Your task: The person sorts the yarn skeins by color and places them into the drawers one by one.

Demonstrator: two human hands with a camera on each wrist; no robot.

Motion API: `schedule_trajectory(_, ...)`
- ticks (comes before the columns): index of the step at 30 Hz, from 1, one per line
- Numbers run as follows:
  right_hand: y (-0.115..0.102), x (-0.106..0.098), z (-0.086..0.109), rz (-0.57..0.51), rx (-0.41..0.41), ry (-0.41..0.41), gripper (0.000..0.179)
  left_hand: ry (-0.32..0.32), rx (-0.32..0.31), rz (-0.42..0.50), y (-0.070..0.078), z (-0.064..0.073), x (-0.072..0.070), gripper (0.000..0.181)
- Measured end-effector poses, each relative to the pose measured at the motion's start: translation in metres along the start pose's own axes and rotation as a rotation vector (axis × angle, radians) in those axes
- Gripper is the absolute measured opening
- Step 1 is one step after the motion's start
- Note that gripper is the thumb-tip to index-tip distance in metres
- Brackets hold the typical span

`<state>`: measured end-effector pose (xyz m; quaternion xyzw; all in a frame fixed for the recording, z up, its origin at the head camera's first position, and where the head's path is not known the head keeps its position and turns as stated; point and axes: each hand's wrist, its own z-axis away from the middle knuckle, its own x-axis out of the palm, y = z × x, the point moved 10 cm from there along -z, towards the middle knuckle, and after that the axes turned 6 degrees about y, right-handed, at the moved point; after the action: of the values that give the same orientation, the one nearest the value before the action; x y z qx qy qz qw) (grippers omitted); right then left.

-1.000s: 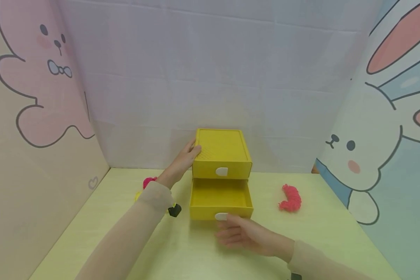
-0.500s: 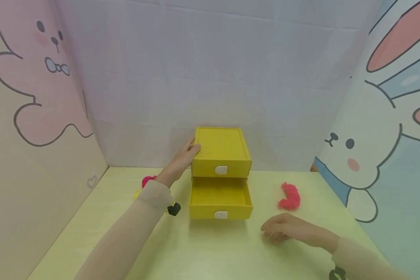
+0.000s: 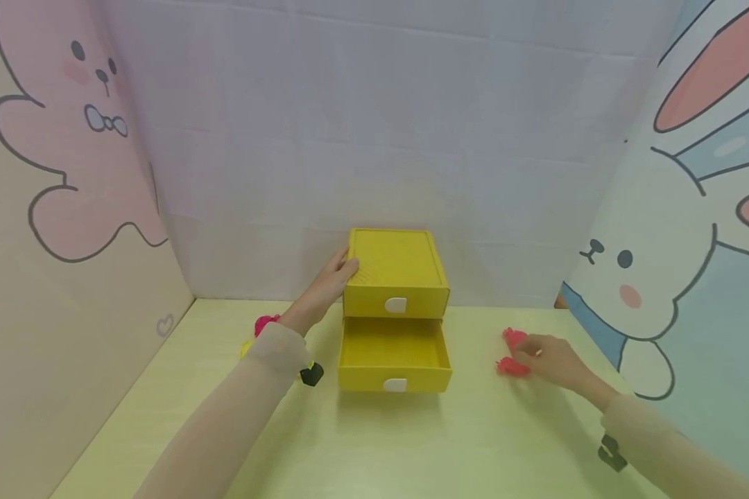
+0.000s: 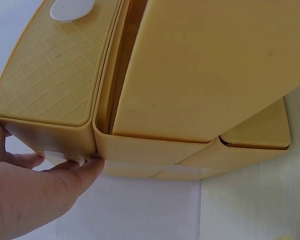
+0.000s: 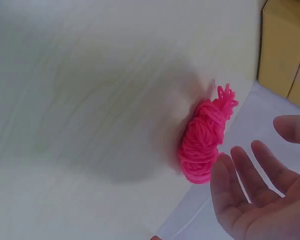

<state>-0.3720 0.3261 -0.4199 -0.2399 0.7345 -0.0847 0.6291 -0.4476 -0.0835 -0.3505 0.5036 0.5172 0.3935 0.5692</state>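
A yellow drawer box point(image 3: 394, 301) stands at the back of the table. Its lower drawer point(image 3: 394, 380) is pulled out and holds nothing; the upper one is closed. My left hand point(image 3: 323, 291) rests against the box's upper left side, thumb over the top edge. In the left wrist view, the left hand point(image 4: 42, 187) touches the side of the box. A bundle of pink yarn point(image 5: 202, 142) lies on the table to the right. My right hand point(image 5: 262, 195) is at the bundle, its fingers apart and loosely bent; whether they touch it, I cannot tell.
Left of the box, partly behind my left forearm, lie a magenta bundle point(image 3: 265, 324), something yellow point(image 3: 246, 348) and a small black object point(image 3: 312, 374). A white cloth wall point(image 3: 387, 138) rises behind the table, with cartoon-printed panels at both sides.
My right hand has moved from the lower drawer's handle rightward, then up to the pink yarn. The left hand stays on the box, and the drawer remains pulled out.
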Motion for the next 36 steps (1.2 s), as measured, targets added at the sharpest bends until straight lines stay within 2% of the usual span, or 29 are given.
schedule_trajectory(4, 0.017, -0.001, -0.011, 0.033, 0.060, 0.059, 0.036, -0.003, 0.003, 0.005, 0.001, 0.000, 0.001, 0.069)
schedule_trajectory(8, 0.036, 0.003, -0.017, 0.042, 0.154, 0.078, 0.058, -0.002, 0.004, 0.009, 0.002, 0.000, 0.001, 0.069)
schedule_trajectory(11, 0.050, 0.008, -0.020, 0.042, 0.219, 0.079, 0.068, -0.007, 0.005, 0.013, 0.003, 0.000, 0.003, 0.068)
schedule_trajectory(15, 0.061, 0.018, -0.022, 0.047, 0.305, 0.045, 0.075, -0.011, 0.007, 0.020, 0.003, -0.001, 0.004, 0.068)
schedule_trajectory(19, 0.057, 0.025, -0.023, 0.053, 0.347, 0.015, 0.072, -0.016, 0.010, 0.018, 0.004, 0.000, 0.004, 0.068)
schedule_trajectory(26, 0.056, 0.035, -0.027, 0.051, 0.302, 0.036, 0.063, -0.010, 0.015, 0.013, 0.004, 0.000, 0.003, 0.068)
schedule_trajectory(36, 0.046, 0.035, -0.027, 0.022, 0.130, 0.058, 0.058, -0.007, 0.006, 0.015, 0.002, 0.001, 0.003, 0.068)
